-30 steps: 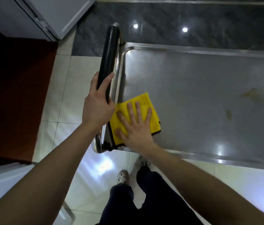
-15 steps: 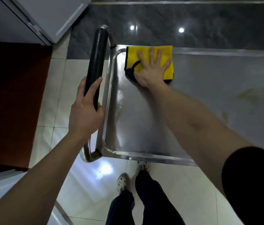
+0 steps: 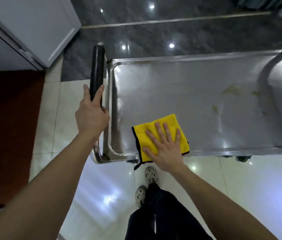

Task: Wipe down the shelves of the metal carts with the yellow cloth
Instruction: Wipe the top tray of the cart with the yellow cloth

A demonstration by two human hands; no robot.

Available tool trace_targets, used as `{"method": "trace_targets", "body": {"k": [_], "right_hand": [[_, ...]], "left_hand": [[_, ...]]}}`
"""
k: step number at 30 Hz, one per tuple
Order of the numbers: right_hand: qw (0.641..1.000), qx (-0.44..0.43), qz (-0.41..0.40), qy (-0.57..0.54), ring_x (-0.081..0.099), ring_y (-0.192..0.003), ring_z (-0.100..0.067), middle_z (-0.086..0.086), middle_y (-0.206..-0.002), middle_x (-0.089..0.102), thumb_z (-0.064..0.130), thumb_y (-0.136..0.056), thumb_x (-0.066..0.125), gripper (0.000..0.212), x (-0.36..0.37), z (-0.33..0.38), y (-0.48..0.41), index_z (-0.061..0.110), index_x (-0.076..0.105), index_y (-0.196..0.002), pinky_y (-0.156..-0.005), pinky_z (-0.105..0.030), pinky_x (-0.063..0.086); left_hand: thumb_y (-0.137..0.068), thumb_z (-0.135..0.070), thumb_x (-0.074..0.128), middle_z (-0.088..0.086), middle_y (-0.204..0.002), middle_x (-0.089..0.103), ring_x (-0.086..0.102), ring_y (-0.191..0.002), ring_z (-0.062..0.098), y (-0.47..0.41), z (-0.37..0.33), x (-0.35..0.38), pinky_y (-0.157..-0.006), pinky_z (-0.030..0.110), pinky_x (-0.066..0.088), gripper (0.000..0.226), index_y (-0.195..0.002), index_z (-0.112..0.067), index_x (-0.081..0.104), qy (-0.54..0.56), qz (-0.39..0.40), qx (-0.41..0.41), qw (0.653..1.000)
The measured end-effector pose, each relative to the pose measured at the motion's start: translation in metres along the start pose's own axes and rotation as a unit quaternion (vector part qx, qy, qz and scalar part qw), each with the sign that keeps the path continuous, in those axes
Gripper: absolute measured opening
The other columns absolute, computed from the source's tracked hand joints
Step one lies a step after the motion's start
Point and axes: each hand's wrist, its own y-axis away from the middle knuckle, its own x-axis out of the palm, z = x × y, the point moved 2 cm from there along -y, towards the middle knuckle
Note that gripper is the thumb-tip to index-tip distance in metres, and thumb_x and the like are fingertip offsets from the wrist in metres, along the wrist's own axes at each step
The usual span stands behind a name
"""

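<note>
Yellow cloth [image 3: 155, 135] lies lower centre on the cart shelf [image 3: 188, 87], overhanging its near rim under the flat right hand [image 3: 164, 149]; the left hand [image 3: 91, 116] grips the handle [image 3: 97, 70]. Cloth may slip off.

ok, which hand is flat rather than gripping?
The right hand, fingers spread flat on the yellow cloth at the near edge of the shelf. The left hand is curled round the black handle instead.

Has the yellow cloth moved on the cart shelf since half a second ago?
Yes. The yellow cloth went from the far rim, beside the black handle, to the near rim.
</note>
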Motion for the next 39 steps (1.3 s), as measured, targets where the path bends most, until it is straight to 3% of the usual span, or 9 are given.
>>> {"method": "trace_targets", "body": {"k": [3, 5, 7, 9, 13, 20, 28, 33, 39], "right_hand": [[0.995, 0.088, 0.031, 0.031, -0.009, -0.166, -0.025, 0.007, -0.180, -0.005, 0.084, -0.100, 0.035, 0.078, -0.019, -0.060, 0.024, 0.051, 0.014, -0.168, -0.125, -0.072, 0.003], [0.988, 0.142, 0.054, 0.041, -0.015, -0.165, -0.023, 0.009, -0.179, -0.012, 0.085, -0.098, 0.031, 0.080, -0.032, -0.098, 0.036, 0.053, 0.007, -0.167, -0.126, -0.069, 0.000], [0.980, 0.175, 0.080, 0.039, -0.021, -0.164, -0.022, 0.010, -0.178, -0.019, 0.086, -0.097, 0.028, 0.082, -0.041, -0.119, 0.044, 0.054, 0.000, -0.167, -0.127, -0.068, -0.003], [0.978, 0.181, 0.093, 0.034, -0.025, -0.163, -0.024, 0.008, -0.177, -0.023, 0.087, -0.096, 0.024, 0.083, -0.043, -0.121, 0.044, 0.053, -0.004, -0.167, -0.126, -0.069, -0.005], [0.983, 0.171, 0.067, 0.029, -0.025, -0.163, -0.029, 0.002, -0.178, -0.022, 0.087, -0.098, 0.021, 0.083, -0.035, -0.115, 0.042, 0.049, -0.003, -0.168, -0.124, -0.073, -0.004], [0.991, 0.121, -0.058, 0.004, 0.001, -0.167, -0.032, 0.002, -0.181, 0.004, 0.089, -0.095, 0.037, 0.084, -0.015, -0.153, 0.038, 0.050, 0.019, -0.168, -0.122, -0.079, 0.005], [0.981, 0.188, -0.040, 0.002, -0.008, -0.165, -0.039, -0.008, -0.181, 0.002, 0.090, -0.095, 0.028, 0.085, -0.061, -0.254, -0.157, 0.047, 0.022, -0.168, -0.117, -0.083, 0.000], [0.984, 0.175, -0.014, -0.014, -0.014, -0.161, -0.052, -0.019, -0.178, -0.009, 0.087, -0.094, 0.022, 0.087, -0.066, -0.202, -0.286, 0.046, 0.010, -0.170, -0.111, -0.087, -0.005], [0.993, 0.118, -0.009, -0.006, -0.010, -0.162, -0.049, -0.018, -0.179, -0.003, 0.084, -0.098, 0.015, 0.083, -0.052, -0.168, -0.275, 0.043, 0.017, -0.170, -0.114, -0.085, -0.002]], "left_hand": [[-0.099, -0.026, 0.068, 0.017, -0.180, -0.001, 0.021, -0.162, 0.041, 0.001, -0.004, -0.003, -0.122, 0.057, 0.039, 0.084, -0.170, -0.037, 0.024, -0.077, -0.036, 0.042, 0.995], [-0.098, -0.031, 0.071, 0.022, -0.178, 0.005, 0.013, -0.165, 0.041, 0.002, -0.008, -0.003, -0.128, 0.057, 0.022, 0.083, -0.169, -0.030, 0.028, -0.178, -0.067, 0.123, 0.974], [-0.094, -0.027, 0.077, 0.025, -0.172, 0.024, 0.022, -0.162, 0.043, 0.007, -0.022, 0.005, -0.129, 0.057, 0.017, 0.079, -0.164, -0.020, 0.039, -0.262, -0.048, 0.231, 0.936], [-0.087, -0.028, 0.086, 0.022, -0.162, 0.045, 0.041, -0.152, 0.041, 0.019, -0.053, 0.018, -0.125, 0.055, 0.028, 0.076, -0.154, -0.016, 0.053, -0.233, 0.012, 0.275, 0.933], [-0.078, -0.047, 0.091, 0.011, -0.163, 0.042, 0.042, -0.149, 0.033, 0.035, -0.134, 0.053, -0.118, 0.048, 0.040, 0.101, -0.161, -0.025, 0.038, -0.178, 0.167, 0.225, 0.943], [-0.055, -0.054, 0.104, 0.017, -0.172, 0.017, 0.025, -0.157, 0.040, -0.005, -0.191, 0.094, -0.120, 0.055, 0.041, 0.146, -0.168, -0.027, 0.015, -0.154, 0.277, 0.070, 0.946], [-0.047, -0.055, 0.106, 0.010, -0.177, 0.013, 0.018, -0.161, 0.037, -0.014, -0.182, 0.111, -0.124, 0.055, 0.036, 0.158, -0.171, -0.035, 0.012, -0.135, 0.270, 0.030, 0.953], [-0.051, -0.053, 0.106, 0.007, -0.179, 0.008, 0.016, -0.164, 0.035, -0.014, -0.180, 0.113, -0.125, 0.054, 0.032, 0.156, -0.172, -0.038, 0.009, -0.125, 0.259, 0.024, 0.957], [-0.050, -0.052, 0.106, 0.006, -0.180, 0.008, 0.015, -0.165, 0.033, -0.014, -0.180, 0.109, -0.125, 0.052, 0.036, 0.156, -0.172, -0.039, 0.010, -0.123, 0.250, 0.029, 0.960]]}}
